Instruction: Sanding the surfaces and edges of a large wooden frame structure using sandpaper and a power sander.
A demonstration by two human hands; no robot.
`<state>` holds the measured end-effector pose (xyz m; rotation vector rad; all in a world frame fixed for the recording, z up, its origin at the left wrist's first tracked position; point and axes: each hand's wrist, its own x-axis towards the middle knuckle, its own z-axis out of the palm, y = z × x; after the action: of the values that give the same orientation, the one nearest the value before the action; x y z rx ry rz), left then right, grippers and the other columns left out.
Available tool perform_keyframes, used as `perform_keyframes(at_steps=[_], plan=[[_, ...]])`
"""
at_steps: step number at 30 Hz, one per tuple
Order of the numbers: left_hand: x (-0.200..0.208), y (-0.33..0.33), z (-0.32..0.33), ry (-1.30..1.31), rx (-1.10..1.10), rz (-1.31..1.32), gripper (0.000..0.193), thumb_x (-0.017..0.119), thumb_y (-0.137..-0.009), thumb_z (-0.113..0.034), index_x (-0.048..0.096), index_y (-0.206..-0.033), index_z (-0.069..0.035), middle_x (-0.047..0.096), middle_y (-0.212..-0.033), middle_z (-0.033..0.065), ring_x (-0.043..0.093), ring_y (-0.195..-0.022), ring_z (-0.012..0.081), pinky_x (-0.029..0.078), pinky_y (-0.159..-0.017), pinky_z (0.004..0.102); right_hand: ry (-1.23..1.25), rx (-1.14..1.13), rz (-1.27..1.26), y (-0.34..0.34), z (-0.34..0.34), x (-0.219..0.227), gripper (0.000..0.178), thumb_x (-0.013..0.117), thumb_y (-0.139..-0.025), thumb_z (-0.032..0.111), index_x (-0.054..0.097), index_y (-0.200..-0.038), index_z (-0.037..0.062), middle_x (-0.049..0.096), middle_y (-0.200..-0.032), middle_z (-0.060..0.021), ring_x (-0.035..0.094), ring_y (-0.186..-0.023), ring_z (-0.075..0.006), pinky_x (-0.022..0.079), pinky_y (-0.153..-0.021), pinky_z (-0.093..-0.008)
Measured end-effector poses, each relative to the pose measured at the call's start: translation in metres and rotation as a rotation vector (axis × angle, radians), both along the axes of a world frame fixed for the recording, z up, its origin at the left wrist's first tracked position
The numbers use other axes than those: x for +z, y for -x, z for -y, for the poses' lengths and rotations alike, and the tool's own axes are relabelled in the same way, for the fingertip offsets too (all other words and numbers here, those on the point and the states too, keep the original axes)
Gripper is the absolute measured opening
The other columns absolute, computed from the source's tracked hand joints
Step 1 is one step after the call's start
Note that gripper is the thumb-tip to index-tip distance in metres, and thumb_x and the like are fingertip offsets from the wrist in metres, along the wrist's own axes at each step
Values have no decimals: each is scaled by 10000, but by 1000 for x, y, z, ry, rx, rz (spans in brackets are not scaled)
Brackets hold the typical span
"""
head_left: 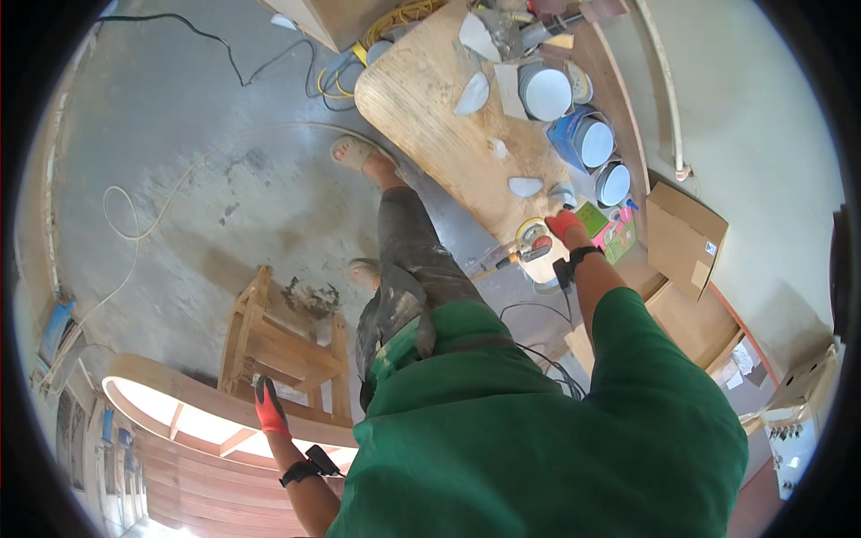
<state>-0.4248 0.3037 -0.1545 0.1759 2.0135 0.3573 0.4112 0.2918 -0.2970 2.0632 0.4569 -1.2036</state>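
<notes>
My right hand [563,223], in a red glove, reaches to the table's near end. It is beside an orbital sander [533,244] with a yellow-rimmed round pad, an orange-red middle and a dark-and-orange fitting. Its fingers are too small and partly hidden to show a grip. My left hand [270,409], in a red and black glove, lies with fingers stretched along the rim of a large curved wooden frame [193,388]. A wooden stool-like stand [287,345] is just beyond that hand.
On the wooden table [430,99] are several round stacks of pale sanding discs [545,92], loose cut disc pieces [473,93] and a green packet [592,218]. A cardboard box [686,235] is at the right. A pale hose [166,211] and dark cable [193,25] cross the floor.
</notes>
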Motion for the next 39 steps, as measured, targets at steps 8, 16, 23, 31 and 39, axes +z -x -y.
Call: perform_keyframes(at_steps=[8, 16, 23, 31, 39], plan=[[-15, -5, -22, 215, -256, 95, 498, 512, -1010, -349, 461, -1436, -97, 555, -1356, 90, 538, -1196, 227, 380, -1044, 393, -261, 43, -208, 29, 218, -122, 505, 718, -775, 317, 548, -1241, 220, 489, -1346, -206, 628, -1067, -346, 518, -893, -438], [-33, -83, 86, 239, -314, 1, 547, 623, -911, -419, 591, -1295, -30, 651, -1222, 190, 617, -1115, 275, 482, -929, 367, -834, -204, -122, -20, 214, -142, 229, 671, -832, 187, 537, -654, 133, 500, -647, 30, 452, -595, -110, 382, -541, -337], [-20, -103, 379, -277, -61, -182, 531, 587, -963, -351, 531, -1340, 18, 628, -1284, 167, 593, -1191, 257, 445, -1012, 338, -1052, 494, -419, 74, 54, -151, 563, 683, -836, 86, 452, -1342, 4, 542, -1285, -162, 540, -1199, -259, 439, -1009, -366], [45, -99, 711, -720, 950, 229, 537, 467, -1022, -420, 574, -1268, 44, 652, -1192, 148, 655, -1042, 251, 500, -965, 401, -924, 1219, -1029, 493, 35, 85, 695, 661, -881, 133, 342, -1485, 8, 392, -1499, -159, 349, -1408, -279, 251, -1160, -350], [103, -149, 848, -692, 1534, -323, 514, 500, -998, -459, 595, -1201, 4, 685, -883, 96, 665, -850, 221, 530, -837, 371, -75, 883, -1884, 792, 284, 234, 784, 672, -723, 6, 384, -1453, -16, 456, -1444, -118, 398, -1365, -205, 272, -1151, -335]])
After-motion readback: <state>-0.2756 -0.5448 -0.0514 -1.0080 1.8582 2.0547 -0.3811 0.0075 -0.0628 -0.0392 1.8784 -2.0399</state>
